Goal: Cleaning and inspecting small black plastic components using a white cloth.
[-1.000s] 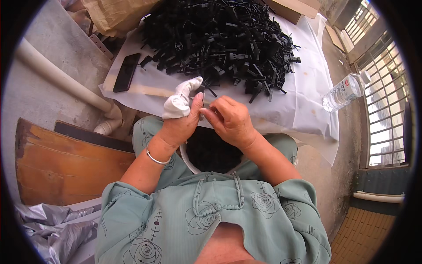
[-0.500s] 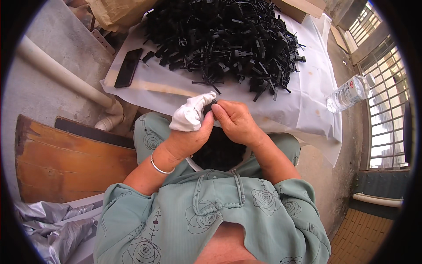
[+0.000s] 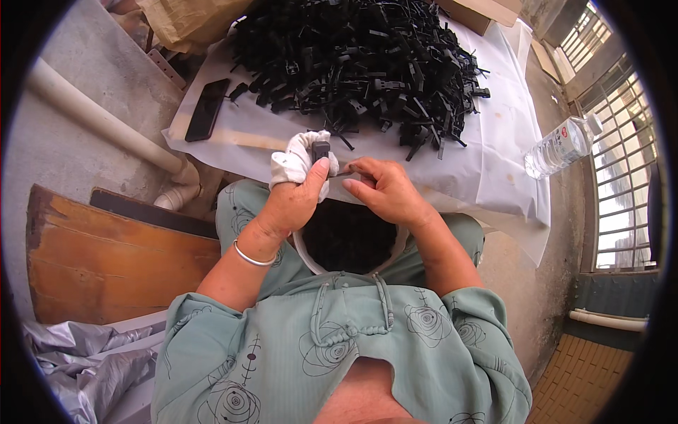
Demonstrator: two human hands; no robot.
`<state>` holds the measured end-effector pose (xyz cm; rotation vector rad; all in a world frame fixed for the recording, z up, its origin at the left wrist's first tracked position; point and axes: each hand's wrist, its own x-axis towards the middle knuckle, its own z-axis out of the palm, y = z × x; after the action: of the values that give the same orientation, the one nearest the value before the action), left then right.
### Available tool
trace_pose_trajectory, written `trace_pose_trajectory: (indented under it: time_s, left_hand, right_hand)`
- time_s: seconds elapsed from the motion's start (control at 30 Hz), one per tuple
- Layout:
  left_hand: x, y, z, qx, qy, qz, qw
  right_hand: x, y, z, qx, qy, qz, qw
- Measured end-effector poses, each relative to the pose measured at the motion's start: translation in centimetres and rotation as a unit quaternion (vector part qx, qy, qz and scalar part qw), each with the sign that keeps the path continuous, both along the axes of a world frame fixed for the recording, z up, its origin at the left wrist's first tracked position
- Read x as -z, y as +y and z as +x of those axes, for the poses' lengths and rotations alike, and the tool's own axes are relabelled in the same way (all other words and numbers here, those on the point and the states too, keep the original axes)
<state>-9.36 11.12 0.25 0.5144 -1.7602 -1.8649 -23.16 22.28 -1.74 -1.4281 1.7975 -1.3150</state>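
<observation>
My left hand [image 3: 300,185], its fingers covered by a white cloth glove [image 3: 288,168] and its thumb bare, grips a small black plastic part [image 3: 320,150]. The part is blocky and points up and away from me. Close beside it on the right, my bare right hand [image 3: 385,189] has its fingers curled, with a thin dark sliver at the fingertips that is too small to name. Below both hands, between my knees, stands a white-rimmed bucket [image 3: 305,254] with a dark mass inside. Beyond them a large pile of black plastic parts [image 3: 360,71] covers much of the table.
White sheeting [image 3: 247,157] covers the table. On it lie a dark phone [image 3: 207,109] at the left and a clear water bottle [image 3: 561,148] at the right edge. A brown paper bag [image 3: 187,25] and cardboard box [image 3: 480,13] stand behind. Wooden board [image 3: 127,258] leans at left.
My hands have drawn apart slightly; the left moved a little left and turned, so the black part now shows. The right hand's fingers have loosened, and more of the bucket is visible.
</observation>
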Motion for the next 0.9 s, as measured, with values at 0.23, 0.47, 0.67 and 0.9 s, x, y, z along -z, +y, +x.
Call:
trace_pose_trajectory:
  time_s: [0.23, 0.47, 0.67, 0.9]
  left_hand:
    - [-0.1, 0.7, 0.5, 0.069, -0.051, -0.021, 0.996]
    - [0.1, 1.0, 0.2, 0.085, -0.072, -0.082, 0.99]
    - [1.2, 1.5, -0.2, 0.03, -0.078, -0.281, 0.956]
    - [1.8, 1.6, 0.4, 0.002, -0.068, -0.367, 0.928]
  right_hand:
    - [-0.1, -0.1, 0.1, -0.005, 0.0, -0.133, 0.991]
    - [-0.3, -0.2, 0.5, -0.016, -0.083, -0.082, 0.993]
    - [0.5, -0.4, 1.6, -0.031, -0.042, -0.047, 0.998]
    - [1.7, -0.8, 2.8, -0.015, -0.122, -0.029, 0.992]
